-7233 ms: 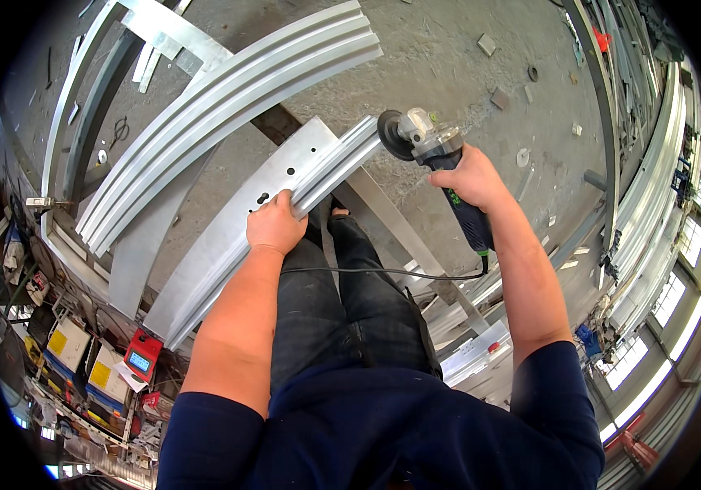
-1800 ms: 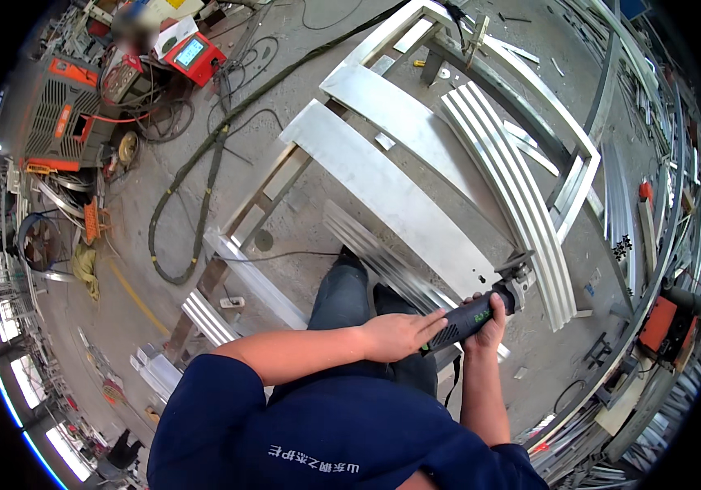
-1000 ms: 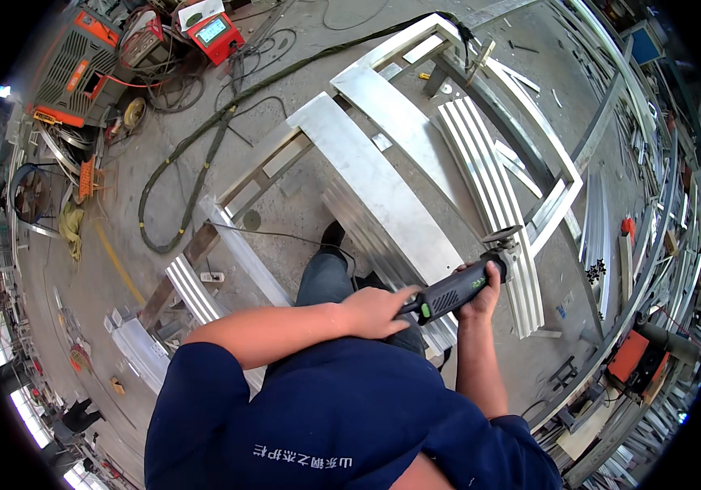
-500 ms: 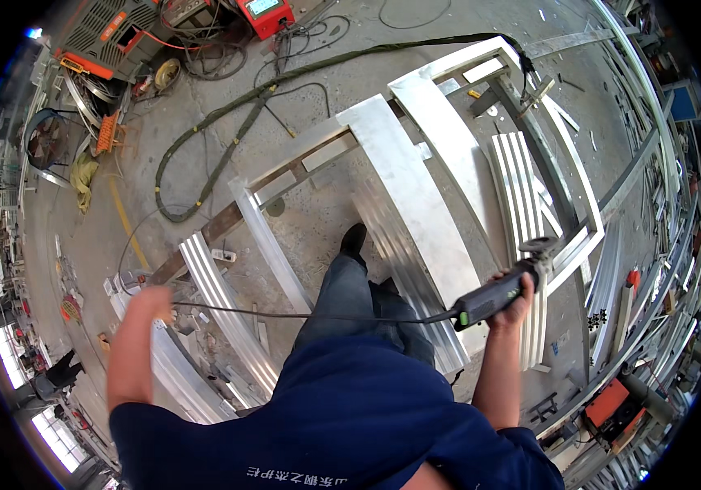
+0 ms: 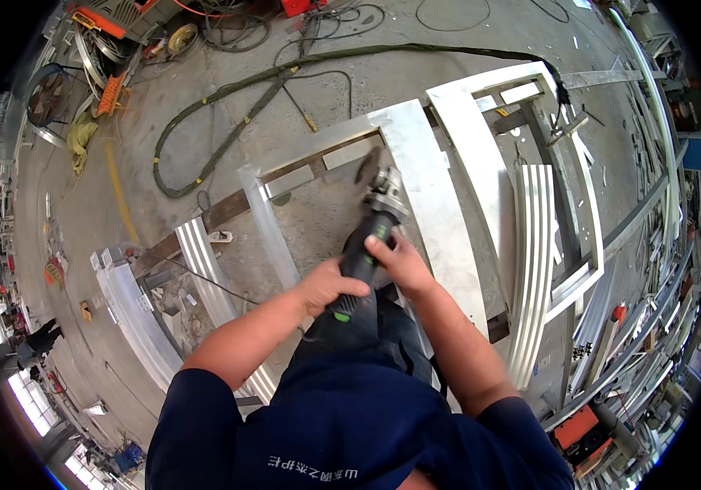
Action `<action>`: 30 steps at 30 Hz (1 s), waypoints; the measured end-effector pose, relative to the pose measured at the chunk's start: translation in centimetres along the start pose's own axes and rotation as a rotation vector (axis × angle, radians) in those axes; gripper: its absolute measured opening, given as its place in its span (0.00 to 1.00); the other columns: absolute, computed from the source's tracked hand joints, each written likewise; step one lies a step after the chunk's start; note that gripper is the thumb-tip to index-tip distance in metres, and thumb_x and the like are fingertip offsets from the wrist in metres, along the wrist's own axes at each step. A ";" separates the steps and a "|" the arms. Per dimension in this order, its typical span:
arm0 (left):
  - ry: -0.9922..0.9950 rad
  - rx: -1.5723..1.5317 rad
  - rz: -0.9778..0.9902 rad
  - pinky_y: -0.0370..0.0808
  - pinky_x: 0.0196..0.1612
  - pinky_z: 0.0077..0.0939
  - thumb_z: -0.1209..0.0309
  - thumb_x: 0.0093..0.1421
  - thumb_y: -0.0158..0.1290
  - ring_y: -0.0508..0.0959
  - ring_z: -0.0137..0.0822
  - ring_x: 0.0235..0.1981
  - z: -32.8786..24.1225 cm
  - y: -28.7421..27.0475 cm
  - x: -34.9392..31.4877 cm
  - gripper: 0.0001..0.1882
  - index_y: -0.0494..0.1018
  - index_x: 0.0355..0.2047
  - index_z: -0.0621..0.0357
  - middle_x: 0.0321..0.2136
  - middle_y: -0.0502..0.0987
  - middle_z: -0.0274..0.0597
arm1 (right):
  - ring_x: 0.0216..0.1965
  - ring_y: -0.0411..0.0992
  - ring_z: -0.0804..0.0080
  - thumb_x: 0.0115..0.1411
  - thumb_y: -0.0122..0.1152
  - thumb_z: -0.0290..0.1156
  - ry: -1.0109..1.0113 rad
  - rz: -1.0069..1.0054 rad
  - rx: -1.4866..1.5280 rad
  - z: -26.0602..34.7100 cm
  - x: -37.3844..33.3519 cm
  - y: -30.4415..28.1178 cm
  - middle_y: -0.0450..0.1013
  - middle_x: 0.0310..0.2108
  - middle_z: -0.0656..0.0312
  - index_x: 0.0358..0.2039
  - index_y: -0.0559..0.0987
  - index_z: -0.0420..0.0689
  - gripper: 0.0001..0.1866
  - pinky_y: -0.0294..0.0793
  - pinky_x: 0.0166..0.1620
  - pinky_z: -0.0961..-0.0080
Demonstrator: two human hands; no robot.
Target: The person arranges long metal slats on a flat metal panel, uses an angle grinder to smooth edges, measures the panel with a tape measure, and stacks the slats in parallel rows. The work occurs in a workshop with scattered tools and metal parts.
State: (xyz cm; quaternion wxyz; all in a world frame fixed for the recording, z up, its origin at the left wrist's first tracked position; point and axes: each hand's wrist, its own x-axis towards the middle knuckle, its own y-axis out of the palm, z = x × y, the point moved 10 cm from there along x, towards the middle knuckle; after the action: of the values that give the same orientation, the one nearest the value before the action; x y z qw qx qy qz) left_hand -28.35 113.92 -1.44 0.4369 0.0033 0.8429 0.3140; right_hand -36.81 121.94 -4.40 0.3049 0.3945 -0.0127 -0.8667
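Observation:
A dark angle grinder (image 5: 359,260) with a silver head is held between my two hands in front of my legs. My left hand (image 5: 328,287) wraps round the rear of its body, near the green switch end. Toward the front, my right hand (image 5: 399,260) grips the body just behind the head. The grinder's disc (image 5: 368,166) is blurred and sits over the gap beside a wide pale metal panel (image 5: 440,180); I cannot tell whether it touches anything. The black power cord (image 5: 213,286) trails off to the left.
A second metal frame (image 5: 481,139) and a ribbed metal strip (image 5: 533,261) lie to the right. On the left are more metal strips (image 5: 126,314). A thick sleeved cable (image 5: 285,75) loops across the floor ahead. Long metal stock (image 5: 653,269) is piled at far right.
The grinder has moved left to my middle, its head now pointing forward. My left hand has come in from the far left and taken hold of its rear. My view has shifted slightly.

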 end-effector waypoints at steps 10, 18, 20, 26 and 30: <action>0.216 0.452 -1.101 0.74 0.31 0.33 0.72 0.43 0.64 0.79 0.38 0.27 -2.4 -34.0 2.0 0.19 0.74 0.36 0.66 0.30 0.79 0.46 | 0.41 0.73 0.72 0.63 0.62 0.44 0.251 -0.079 -0.144 -13.0 -3.4 -9.9 0.76 0.42 0.56 0.53 0.72 0.33 0.28 0.72 0.44 0.74; 0.277 0.521 -1.399 0.76 0.36 0.37 0.68 0.38 0.66 0.81 0.45 0.30 -0.4 -40.6 2.1 0.23 0.75 0.36 0.66 0.30 0.80 0.52 | 0.37 0.73 0.73 0.61 0.64 0.44 0.477 -0.218 -0.201 -20.8 -6.6 -13.8 0.77 0.39 0.57 0.54 0.72 0.34 0.29 0.72 0.42 0.76; 0.233 0.555 -1.368 0.75 0.40 0.38 0.67 0.40 0.66 0.81 0.48 0.33 -0.1 -40.9 3.0 0.26 0.74 0.39 0.67 0.32 0.80 0.52 | 0.37 0.73 0.73 0.61 0.64 0.44 0.480 -0.215 -0.240 -22.5 -6.1 -14.0 0.77 0.39 0.57 0.53 0.72 0.34 0.29 0.73 0.42 0.76; 0.163 0.716 -1.329 0.72 0.48 0.38 0.62 0.44 0.67 0.79 0.50 0.42 0.9 -41.4 4.3 0.34 0.69 0.48 0.68 0.42 0.78 0.56 | 0.38 0.75 0.71 0.61 0.63 0.43 0.579 -0.234 -0.206 -29.1 -5.7 -16.3 0.77 0.39 0.57 0.52 0.74 0.35 0.26 0.74 0.41 0.74; 0.152 0.621 -1.272 0.71 0.53 0.39 0.55 0.46 0.70 0.76 0.53 0.49 2.1 -43.6 4.2 0.47 0.62 0.56 0.77 0.50 0.73 0.62 | 0.47 0.77 0.53 0.55 0.64 0.55 0.620 -0.342 -0.629 -33.3 -8.9 -21.6 0.77 0.45 0.44 0.51 0.76 0.34 0.36 0.74 0.50 0.64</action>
State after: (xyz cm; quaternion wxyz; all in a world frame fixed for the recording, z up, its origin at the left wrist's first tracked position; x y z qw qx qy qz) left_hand -17.68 81.21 -28.60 0.4542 -0.3868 0.7603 -0.2571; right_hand -20.49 151.56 -27.02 0.2521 0.5194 0.4071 -0.7077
